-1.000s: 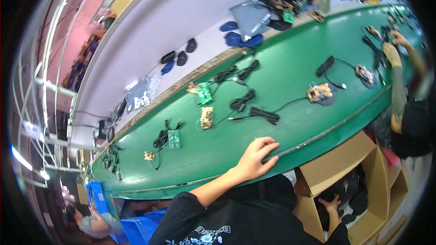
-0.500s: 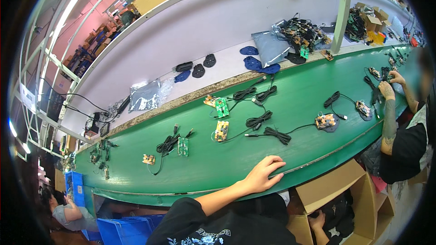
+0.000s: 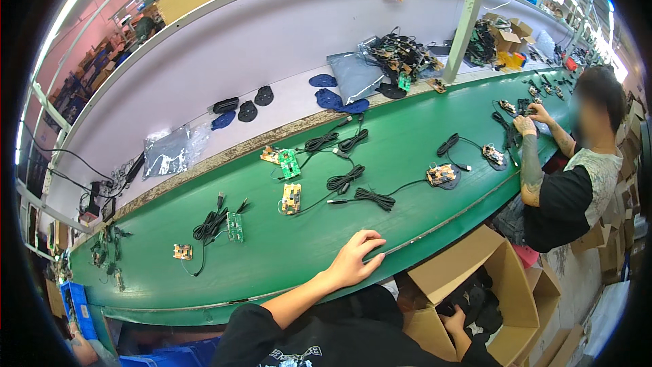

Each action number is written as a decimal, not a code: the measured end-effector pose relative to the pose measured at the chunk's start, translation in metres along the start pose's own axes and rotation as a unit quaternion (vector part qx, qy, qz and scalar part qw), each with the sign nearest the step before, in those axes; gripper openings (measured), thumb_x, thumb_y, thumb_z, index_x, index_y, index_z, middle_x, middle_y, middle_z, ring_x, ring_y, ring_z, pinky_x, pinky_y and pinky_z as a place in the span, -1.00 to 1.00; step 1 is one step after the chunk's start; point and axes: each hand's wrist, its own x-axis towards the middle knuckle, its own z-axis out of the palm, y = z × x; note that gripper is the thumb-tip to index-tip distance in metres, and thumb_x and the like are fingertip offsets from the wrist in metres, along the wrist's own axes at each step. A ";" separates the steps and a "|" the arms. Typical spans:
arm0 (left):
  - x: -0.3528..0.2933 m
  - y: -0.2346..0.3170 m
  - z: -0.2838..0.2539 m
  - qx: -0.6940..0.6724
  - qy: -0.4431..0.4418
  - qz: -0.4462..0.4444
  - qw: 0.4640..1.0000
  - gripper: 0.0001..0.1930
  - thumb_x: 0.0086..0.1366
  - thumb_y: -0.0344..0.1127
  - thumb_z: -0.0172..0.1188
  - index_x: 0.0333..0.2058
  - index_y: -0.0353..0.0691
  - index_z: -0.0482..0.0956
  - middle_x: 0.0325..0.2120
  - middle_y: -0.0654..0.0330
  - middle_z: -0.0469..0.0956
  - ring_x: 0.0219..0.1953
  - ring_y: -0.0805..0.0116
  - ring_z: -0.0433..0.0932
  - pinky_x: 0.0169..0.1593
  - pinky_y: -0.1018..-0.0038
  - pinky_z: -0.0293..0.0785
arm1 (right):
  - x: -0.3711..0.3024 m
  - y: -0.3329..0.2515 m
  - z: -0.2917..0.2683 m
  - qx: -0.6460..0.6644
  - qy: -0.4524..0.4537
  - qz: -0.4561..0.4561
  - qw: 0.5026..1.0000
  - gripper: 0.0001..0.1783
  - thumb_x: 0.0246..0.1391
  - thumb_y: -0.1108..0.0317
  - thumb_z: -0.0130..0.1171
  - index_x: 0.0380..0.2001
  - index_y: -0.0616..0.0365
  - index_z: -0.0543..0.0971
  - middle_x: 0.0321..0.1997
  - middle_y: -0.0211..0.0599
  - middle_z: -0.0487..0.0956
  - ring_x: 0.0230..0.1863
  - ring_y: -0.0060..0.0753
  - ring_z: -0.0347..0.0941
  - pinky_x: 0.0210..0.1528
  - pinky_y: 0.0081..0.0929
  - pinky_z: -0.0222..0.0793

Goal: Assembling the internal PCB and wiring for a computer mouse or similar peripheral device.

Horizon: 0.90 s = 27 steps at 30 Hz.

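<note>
While the left hand (image 3: 352, 263) gapes, the right hand (image 3: 456, 321) is among black pieces (image 3: 483, 311), grip impossible to tell.

The left hand (image 3: 356, 258) rests on the green bench (image 3: 272, 268) near its front edge, fingers a bit bent, with nothing in it. The right hand (image 3: 456, 321) is down in a brown box (image 3: 517, 278), by some black things (image 3: 483, 306); I can't see its fingertips well. Little boards and curled black wires (image 3: 375, 198) lie on the bench. Another person (image 3: 567, 190) works at the right.
</note>
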 end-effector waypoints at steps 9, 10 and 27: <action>-0.014 -0.001 -0.022 -0.007 -0.050 0.038 0.998 -0.68 0.27 -0.35 0.33 -0.02 -0.30 0.61 0.01 -0.01 0.47 0.06 0.05 0.51 0.11 0.28 0.49 | -0.053 0.050 -0.080 0.166 0.283 0.101 0.939 -0.34 -0.24 0.42 0.56 0.01 0.35 0.56 -0.05 -0.14 0.65 -0.04 -0.16 0.55 0.13 -0.31 0.42; -0.020 -0.004 -0.028 -0.004 -0.051 0.034 0.998 -0.67 0.27 -0.35 0.33 -0.01 -0.30 0.61 0.01 -0.01 0.47 0.06 0.05 0.51 0.10 0.28 0.50 | -0.058 0.059 -0.096 0.256 0.261 0.099 0.926 -0.32 -0.20 0.44 0.54 0.06 0.34 0.54 -0.01 -0.16 0.64 0.00 -0.17 0.55 0.17 -0.30 0.41; -0.137 -0.007 -0.129 -0.001 0.084 -0.083 0.993 -0.67 0.23 -0.38 0.35 -0.03 -0.32 0.63 -0.02 -0.01 0.50 -0.01 0.07 0.56 0.09 0.29 0.52 | 0.100 -0.623 0.010 0.548 -0.266 -0.190 0.770 -0.58 0.09 0.46 0.37 0.05 0.22 0.57 0.02 -0.26 0.65 0.02 -0.22 0.60 0.05 -0.09 0.57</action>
